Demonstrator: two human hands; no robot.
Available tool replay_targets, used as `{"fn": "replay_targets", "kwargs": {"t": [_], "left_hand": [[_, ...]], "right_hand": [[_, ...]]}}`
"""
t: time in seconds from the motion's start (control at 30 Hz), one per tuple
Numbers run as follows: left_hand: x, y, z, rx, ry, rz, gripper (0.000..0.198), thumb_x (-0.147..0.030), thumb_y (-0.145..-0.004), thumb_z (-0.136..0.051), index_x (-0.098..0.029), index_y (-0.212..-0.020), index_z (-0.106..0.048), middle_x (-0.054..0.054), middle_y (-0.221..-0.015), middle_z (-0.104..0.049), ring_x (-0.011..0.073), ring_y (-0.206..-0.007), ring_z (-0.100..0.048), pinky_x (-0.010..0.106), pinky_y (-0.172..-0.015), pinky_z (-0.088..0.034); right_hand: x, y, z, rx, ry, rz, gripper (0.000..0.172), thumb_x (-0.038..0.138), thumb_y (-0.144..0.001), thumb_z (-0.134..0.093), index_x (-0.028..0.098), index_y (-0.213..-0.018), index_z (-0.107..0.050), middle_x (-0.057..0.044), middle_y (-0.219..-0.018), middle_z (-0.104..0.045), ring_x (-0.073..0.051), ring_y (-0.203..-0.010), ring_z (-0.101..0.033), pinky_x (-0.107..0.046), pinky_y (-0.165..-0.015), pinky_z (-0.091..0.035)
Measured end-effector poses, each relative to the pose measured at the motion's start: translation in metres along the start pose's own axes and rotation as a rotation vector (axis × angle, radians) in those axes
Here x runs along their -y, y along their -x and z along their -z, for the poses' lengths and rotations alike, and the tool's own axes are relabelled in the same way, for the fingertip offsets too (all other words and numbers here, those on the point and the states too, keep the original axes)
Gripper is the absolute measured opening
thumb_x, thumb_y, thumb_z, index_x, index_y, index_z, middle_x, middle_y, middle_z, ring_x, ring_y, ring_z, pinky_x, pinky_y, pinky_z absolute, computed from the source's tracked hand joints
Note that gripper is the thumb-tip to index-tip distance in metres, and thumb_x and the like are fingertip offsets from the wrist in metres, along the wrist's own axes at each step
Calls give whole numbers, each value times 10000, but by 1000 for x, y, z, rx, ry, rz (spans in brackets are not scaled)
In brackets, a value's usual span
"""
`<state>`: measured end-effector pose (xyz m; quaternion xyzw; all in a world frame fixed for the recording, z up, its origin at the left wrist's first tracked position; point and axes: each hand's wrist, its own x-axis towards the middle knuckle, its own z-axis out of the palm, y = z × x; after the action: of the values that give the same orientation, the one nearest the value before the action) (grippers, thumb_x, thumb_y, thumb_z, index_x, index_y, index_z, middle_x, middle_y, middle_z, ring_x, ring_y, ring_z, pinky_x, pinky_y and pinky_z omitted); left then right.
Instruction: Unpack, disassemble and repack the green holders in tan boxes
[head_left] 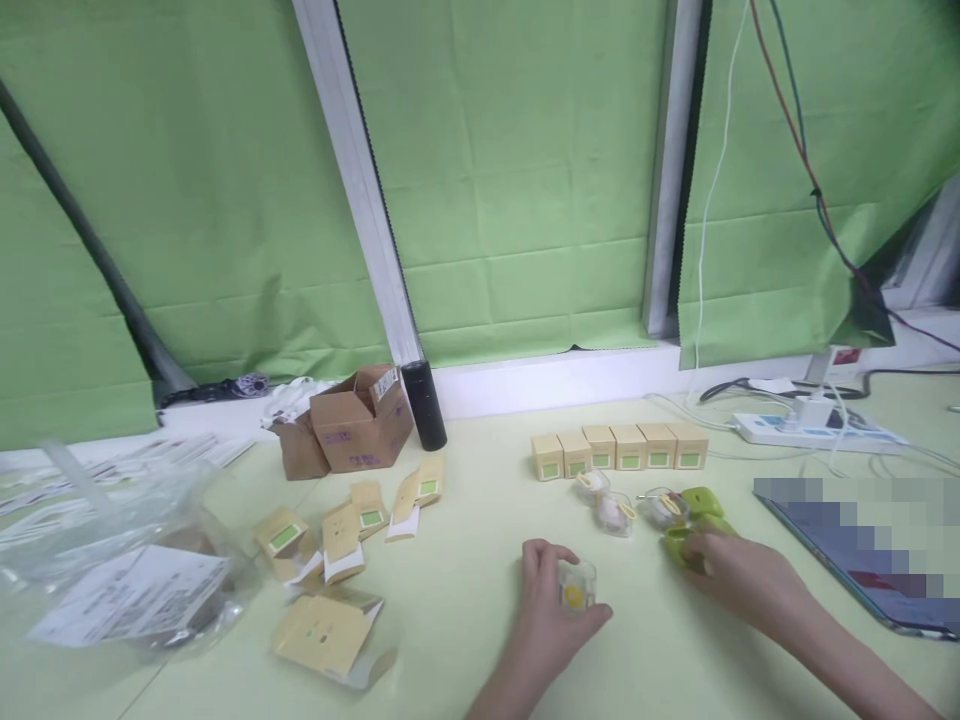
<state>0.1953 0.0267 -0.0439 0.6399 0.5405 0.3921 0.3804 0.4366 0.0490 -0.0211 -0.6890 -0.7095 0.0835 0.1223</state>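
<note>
My left hand [551,605] is closed around a small clear plastic case [577,586] with something yellow inside, resting on the pale green table [465,600]. My right hand [731,575] is curled over a bright green object [694,520]; what its fingers grip is partly hidden. Just beyond lie three more clear cases [613,508]. Behind them stands a row of several small tan boxes [619,448] with green labels.
Loose open tan boxes [341,540] lie at left centre, by a brown carton [358,432] and a black cylinder [424,405]. A clear plastic bag [112,570] fills the left. A power strip [810,430] with cables and a blurred flat screen [862,550] sit right.
</note>
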Motion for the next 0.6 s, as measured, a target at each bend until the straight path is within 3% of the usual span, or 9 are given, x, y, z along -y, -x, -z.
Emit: {"fn": "replay_targets", "kwargs": {"t": [0.1, 0.2, 0.27, 0.37, 0.43, 0.5, 0.6], "left_hand": [[-9, 5, 6, -40, -99, -71, 650, -262, -463, -783, -188, -1034, -482, 99, -1116, -409, 296, -1114, -370, 416, -969, -303], [-15, 8, 14, 22, -25, -193, 718, -316, -592, -737, -221, -1225, -411, 113, -1284, -366, 289, -1236, -277, 424, -1045, -209], [-15, 7, 16, 108, 100, -179, 737, -322, -662, -700, -246, -1299, -337, 110, -1293, -404, 271, -1230, -325, 423, -1040, -231], [-14, 2, 16, 101, 356, -100, 600, -318, -739, -638, -228, -1260, -356, 118, -1149, -528, 243, -1016, -529, 426, -931, -365], [-15, -1, 16, 39, 558, -94, 467, -305, -752, -628, -219, -1164, -423, 111, -1127, -534, 215, -909, -574, 405, -863, -418], [-19, -4, 18, 13, 764, -78, 426, -284, -740, -651, -221, -1114, -457, 94, -1137, -530, 205, -920, -576, 389, -876, -418], [-26, -4, 22, 72, 997, -22, 441, -259, -735, -663, -222, -1132, -477, 69, -1084, -576, 205, -986, -568, 378, -960, -358]], "right_hand": [[19, 4, 2, 51, -151, 85, 143, 300, -743, -524, 233, -649, -608, -17, -744, -654, -203, -650, -607, -265, -513, -367], [52, 5, 13, 125, -588, 227, 233, 406, -778, -530, 209, -698, -625, -19, -748, -646, -190, -739, -599, -277, -676, -435], [73, 4, 19, 192, -840, 262, 240, 405, -766, -550, 190, -695, -629, -13, -718, -627, -169, -686, -581, -269, -656, -440], [92, 3, 21, 280, -1127, 167, 188, 331, -761, -549, 177, -788, -652, 13, -658, -592, -132, -588, -536, -242, -564, -422], [93, 3, 17, 284, -1314, 60, 203, 300, -768, -540, 182, -880, -663, 9, -706, -616, -124, -612, -541, -228, -573, -429], [87, 0, 11, 248, -1481, -47, 213, 298, -762, -570, 186, -911, -674, -14, -831, -650, -128, -708, -569, -212, -642, -457], [76, -7, -1, 218, -1668, -206, 208, 294, -701, -676, 190, -881, -698, -29, -920, -653, -138, -829, -586, -194, -765, -474]]}}
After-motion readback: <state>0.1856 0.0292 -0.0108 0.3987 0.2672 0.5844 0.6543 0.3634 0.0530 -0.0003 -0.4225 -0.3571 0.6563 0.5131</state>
